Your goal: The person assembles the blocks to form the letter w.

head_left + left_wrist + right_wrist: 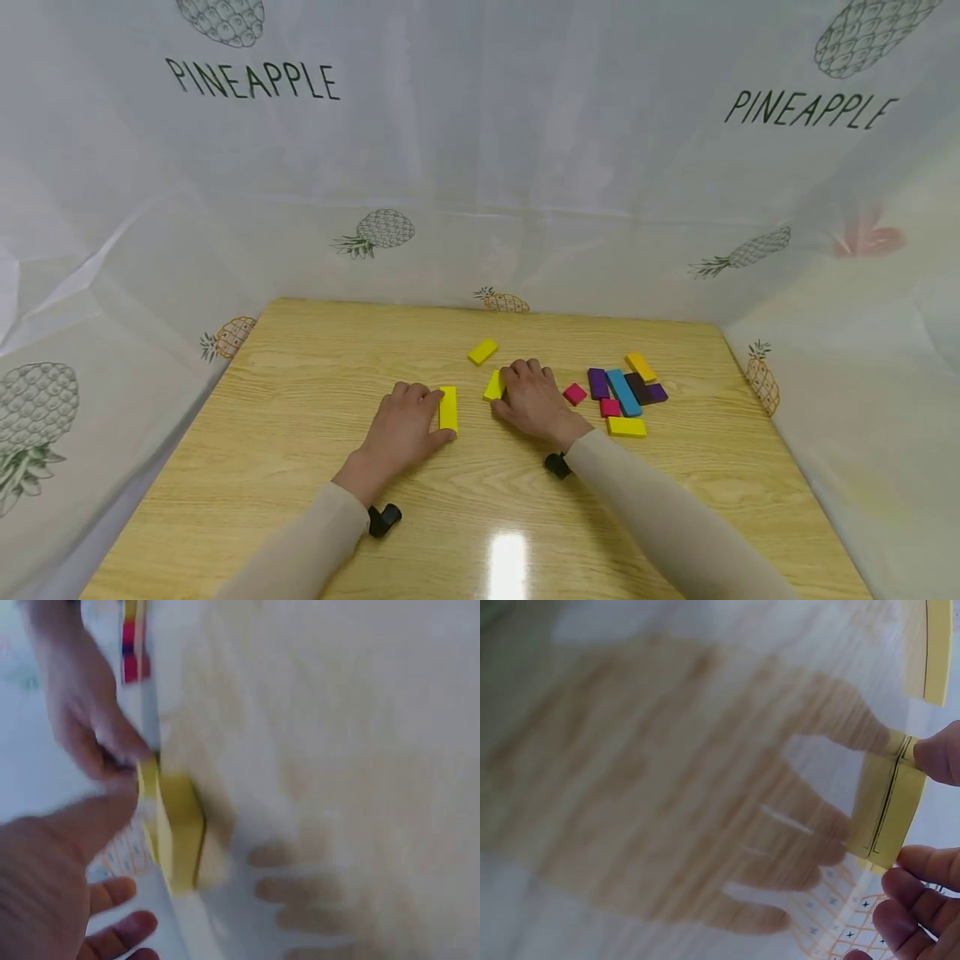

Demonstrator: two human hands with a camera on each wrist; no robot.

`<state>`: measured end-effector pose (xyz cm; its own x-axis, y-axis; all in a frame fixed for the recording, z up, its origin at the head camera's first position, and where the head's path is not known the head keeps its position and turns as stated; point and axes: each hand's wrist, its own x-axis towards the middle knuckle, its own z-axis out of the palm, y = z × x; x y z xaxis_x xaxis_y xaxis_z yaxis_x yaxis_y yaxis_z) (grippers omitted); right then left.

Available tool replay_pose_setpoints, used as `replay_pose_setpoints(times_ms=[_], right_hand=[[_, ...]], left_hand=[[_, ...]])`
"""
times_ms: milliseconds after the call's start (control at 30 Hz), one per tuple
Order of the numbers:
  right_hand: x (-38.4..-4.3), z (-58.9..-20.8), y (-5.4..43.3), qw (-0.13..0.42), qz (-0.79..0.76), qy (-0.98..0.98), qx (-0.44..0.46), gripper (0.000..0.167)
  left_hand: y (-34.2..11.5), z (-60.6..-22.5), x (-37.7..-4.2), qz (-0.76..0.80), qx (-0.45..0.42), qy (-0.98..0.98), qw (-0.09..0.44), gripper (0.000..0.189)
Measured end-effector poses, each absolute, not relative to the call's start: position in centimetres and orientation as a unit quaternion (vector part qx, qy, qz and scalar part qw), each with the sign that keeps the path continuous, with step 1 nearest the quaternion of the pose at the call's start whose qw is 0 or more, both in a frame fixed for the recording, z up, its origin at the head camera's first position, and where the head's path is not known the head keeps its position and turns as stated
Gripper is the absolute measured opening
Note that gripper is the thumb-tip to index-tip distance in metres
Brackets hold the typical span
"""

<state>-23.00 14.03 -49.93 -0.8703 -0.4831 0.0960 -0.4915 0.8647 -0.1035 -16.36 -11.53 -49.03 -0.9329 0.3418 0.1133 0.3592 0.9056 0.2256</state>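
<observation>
My left hand (401, 425) is beside an upright-lying yellow block (448, 410), its thumb at the near end and its index finger by the far end. In the left wrist view, the fingers are spread next to that yellow block (180, 832), and blur hides whether they touch it. My right hand (534, 402) pinches a shorter yellow block (493, 386) at its two ends. In the right wrist view, the thumb (939, 754) and index finger (926, 862) meet the ends of this yellow block (891, 802), low at the wooden table's surface.
Another yellow block (483, 351) lies farther back. To the right is a group: a red block (575, 393), purple block (597, 383), blue block (624, 393), dark brown block (639, 388), orange block (641, 367) and yellow block (626, 427). A pineapple-print sheet (480, 167) surrounds the wooden table (300, 358).
</observation>
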Motion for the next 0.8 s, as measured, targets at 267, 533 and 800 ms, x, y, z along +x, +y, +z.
replay_pose_setpoints(times_ms=[267,533,800], right_hand=[[-23.1,-50.2,13.8,0.024,0.062,-0.966,0.251,0.056],[-23.6,-50.0,13.8,0.026,0.046,-0.964,0.26,0.052],[-23.9,-50.0,13.8,0.025,0.04,-0.966,0.255,0.052]], left_hand=[[-12.7,-49.3,-18.9,-0.166,-0.194,-0.966,-0.042,0.1],[-12.6,-48.8,-19.6,-0.149,-0.194,-0.967,-0.068,0.098],[-12.3,-48.9,-19.6,-0.135,-0.198,-0.969,-0.067,0.095]])
